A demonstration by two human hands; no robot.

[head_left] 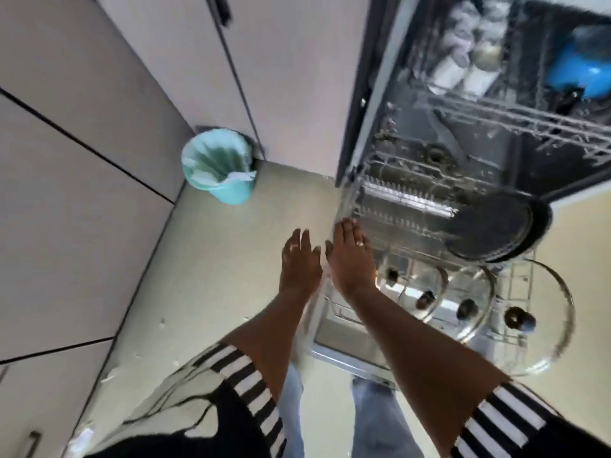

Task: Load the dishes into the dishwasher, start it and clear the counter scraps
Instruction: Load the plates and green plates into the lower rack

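Note:
The dishwasher [373,94] stands open on the right, its lower rack [406,209] pulled out over the lowered door. In the rack lie a dark frying pan [496,226] and several glass lids [535,312] with dark knobs. The upper rack holds white cups [463,61] and a blue item [582,67]. My right hand [350,256] reaches with straight fingers to the lower rack's left front corner and touches its rim. My left hand [299,259] hovers beside it with straight fingers, holding nothing.
A teal waste bin [220,166] with a liner stands on the floor at the cabinet corner. Pale cabinet fronts [82,193] run along the left. Small scraps dot the beige floor [215,276] near my legs.

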